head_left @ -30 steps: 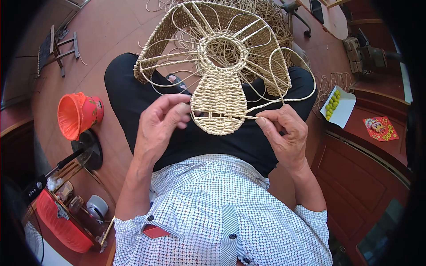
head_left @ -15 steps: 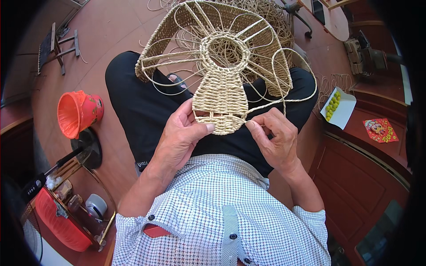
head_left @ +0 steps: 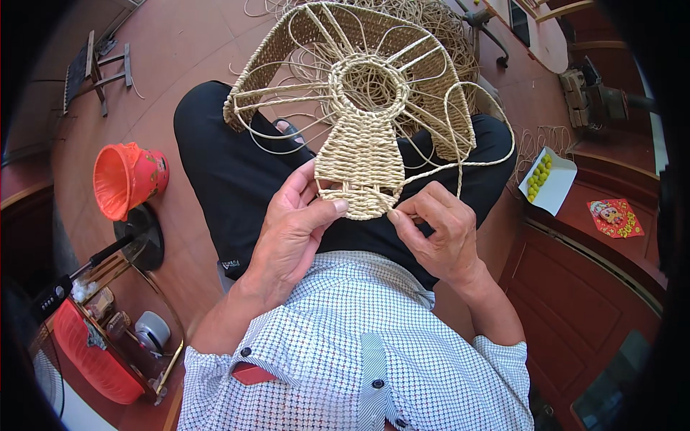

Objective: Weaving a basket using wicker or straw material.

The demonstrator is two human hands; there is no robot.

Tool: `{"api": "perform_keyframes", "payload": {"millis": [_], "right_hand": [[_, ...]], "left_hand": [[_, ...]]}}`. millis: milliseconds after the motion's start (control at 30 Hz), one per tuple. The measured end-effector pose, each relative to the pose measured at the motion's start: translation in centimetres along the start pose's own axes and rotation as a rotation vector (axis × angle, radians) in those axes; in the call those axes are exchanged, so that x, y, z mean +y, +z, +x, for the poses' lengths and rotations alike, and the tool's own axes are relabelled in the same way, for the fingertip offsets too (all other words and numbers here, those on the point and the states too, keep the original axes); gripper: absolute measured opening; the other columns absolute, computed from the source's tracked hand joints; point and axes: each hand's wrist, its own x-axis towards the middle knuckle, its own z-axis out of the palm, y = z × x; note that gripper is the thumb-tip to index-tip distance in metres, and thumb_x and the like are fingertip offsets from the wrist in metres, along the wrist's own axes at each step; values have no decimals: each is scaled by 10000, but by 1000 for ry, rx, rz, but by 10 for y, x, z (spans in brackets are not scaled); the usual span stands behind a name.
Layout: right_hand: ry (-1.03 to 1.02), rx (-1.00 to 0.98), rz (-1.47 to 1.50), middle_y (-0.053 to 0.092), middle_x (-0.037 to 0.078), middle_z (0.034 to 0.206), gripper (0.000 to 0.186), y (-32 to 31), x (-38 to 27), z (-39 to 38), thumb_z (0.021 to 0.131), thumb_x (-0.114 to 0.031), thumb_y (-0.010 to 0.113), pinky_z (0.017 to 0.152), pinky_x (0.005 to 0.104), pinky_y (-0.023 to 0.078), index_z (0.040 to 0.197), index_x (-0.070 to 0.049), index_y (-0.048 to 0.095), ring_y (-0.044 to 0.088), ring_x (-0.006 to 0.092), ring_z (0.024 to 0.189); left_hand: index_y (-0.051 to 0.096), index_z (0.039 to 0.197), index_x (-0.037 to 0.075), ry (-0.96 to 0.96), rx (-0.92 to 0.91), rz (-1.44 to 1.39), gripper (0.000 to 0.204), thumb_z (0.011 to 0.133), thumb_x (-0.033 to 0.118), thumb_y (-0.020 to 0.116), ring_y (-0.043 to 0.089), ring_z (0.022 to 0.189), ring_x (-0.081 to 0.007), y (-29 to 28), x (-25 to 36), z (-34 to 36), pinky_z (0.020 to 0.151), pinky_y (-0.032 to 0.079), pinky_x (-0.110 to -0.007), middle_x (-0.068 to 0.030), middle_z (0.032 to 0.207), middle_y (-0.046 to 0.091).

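Observation:
A woven straw-coloured piece (head_left: 361, 154) lies over my lap, with a tightly woven panel below a round braided ring (head_left: 370, 85). Spokes fan from the ring to a curved woven band (head_left: 442, 93) at the far side. My left hand (head_left: 291, 219) is closed on the panel's lower left edge, thumb on top and fingers underneath. At the lower right edge, the thumb and fingertips of my right hand (head_left: 438, 230) are pinched together against the rim. A loose twisted cord (head_left: 496, 159) runs from the panel's right side and loops up. Small gaps show across the panel near its rounded end.
Loose cord (head_left: 449, 43) is heaped on the floor beyond the piece. At left stand a red bucket (head_left: 157, 174) with an orange liner and a fan (head_left: 93, 345). On the right, a white box (head_left: 550, 188) of yellow-green fruit sits by a red card (head_left: 615, 218). A wooden stool (head_left: 93, 72) lies farther left.
My right fingertips have moved slightly down and left along the panel's rim. The woven piece has shifted a little to the right in view; my left hand keeps its hold.

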Motion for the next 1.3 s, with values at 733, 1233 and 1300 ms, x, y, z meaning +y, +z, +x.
{"api": "perform_keyframes", "payload": {"millis": [733, 1233, 1300], "right_hand": [[-179, -47, -106, 691, 60, 948, 136, 3, -12, 36, 908, -143, 803, 837, 417, 516, 1020, -99, 740, 680, 276, 907], [-270, -423, -80, 672, 78, 952, 111, -8, -9, 78, 919, -160, 777, 829, 441, 538, 1005, -99, 744, 691, 295, 921], [-300, -500, -87, 676, 98, 949, 88, -9, -10, 84, 948, -149, 723, 840, 457, 555, 987, -71, 714, 707, 319, 907]], "left_hand": [[387, 1598, -46, -16, -111, -91, 795, 864, -95, 689, 638, 1338, -209, -10, -5, 11, 1190, 500, -358, -147, 1443, 628], [387, 1609, -16, -12, -130, -50, 818, 873, -50, 742, 623, 1341, -188, -11, -5, 11, 1180, 507, -364, -114, 1456, 611], [382, 1612, -17, -11, -129, -46, 822, 872, -53, 738, 623, 1341, -193, -13, -5, 11, 1185, 506, -375, -118, 1456, 606]]}}
